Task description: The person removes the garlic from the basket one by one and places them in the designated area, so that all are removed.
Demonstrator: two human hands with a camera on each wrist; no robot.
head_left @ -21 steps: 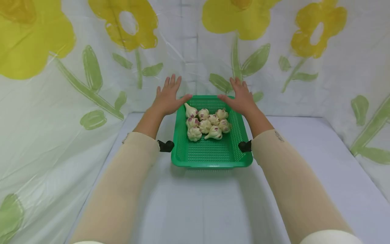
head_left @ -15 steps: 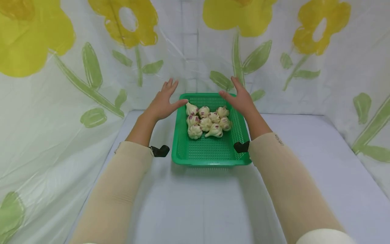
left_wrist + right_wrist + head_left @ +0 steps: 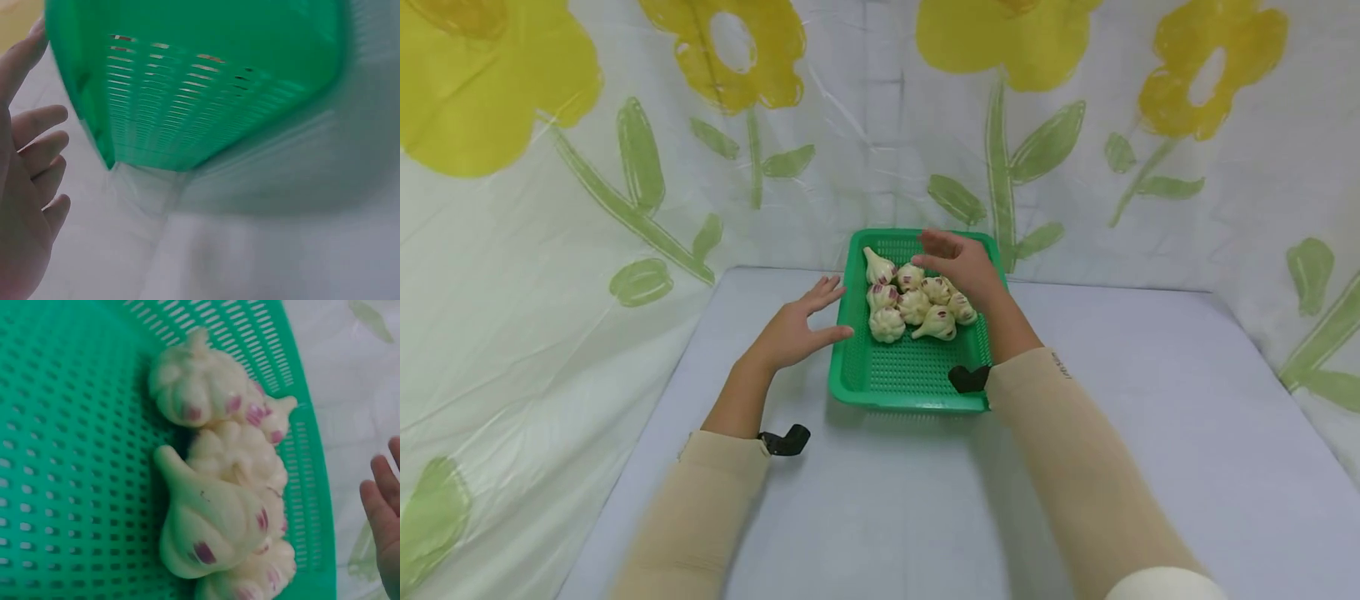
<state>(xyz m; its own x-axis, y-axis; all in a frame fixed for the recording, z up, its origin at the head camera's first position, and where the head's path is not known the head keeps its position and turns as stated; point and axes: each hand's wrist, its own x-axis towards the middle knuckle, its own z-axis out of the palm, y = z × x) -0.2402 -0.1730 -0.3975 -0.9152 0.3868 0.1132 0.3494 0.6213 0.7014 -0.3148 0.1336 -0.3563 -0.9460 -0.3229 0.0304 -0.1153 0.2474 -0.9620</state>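
Note:
Several garlic bulbs [image 3: 913, 307], cream with purple patches, lie together in the far half of a green plastic basket [image 3: 917, 379]. My left hand [image 3: 790, 335] is just outside the basket's left side, fingers extended and thumb apart, holding nothing. In the left wrist view that hand [image 3: 28, 187] appears beside the basket's slotted outer wall [image 3: 219, 37]. Over the far right part of the basket hovers my right hand [image 3: 962, 265], fingers loosely bent, hiding some of the rim and bulbs. The right wrist view has its fingers [image 3: 382, 506] beyond the rim, apart from the garlic [image 3: 212, 519].
A pale table [image 3: 880, 500] carries the basket, close to its back edge. Behind hangs a white sheet [image 3: 865, 167] printed with yellow flowers and green leaves. Both wrists wear a black mount, the left one [image 3: 787, 441] over the table and the right one [image 3: 967, 379] over the basket.
My left hand has drawn back from the basket's far left corner, toward me and down beside its left side. My right hand has come lower and leftward over the basket. The garlic stays inside.

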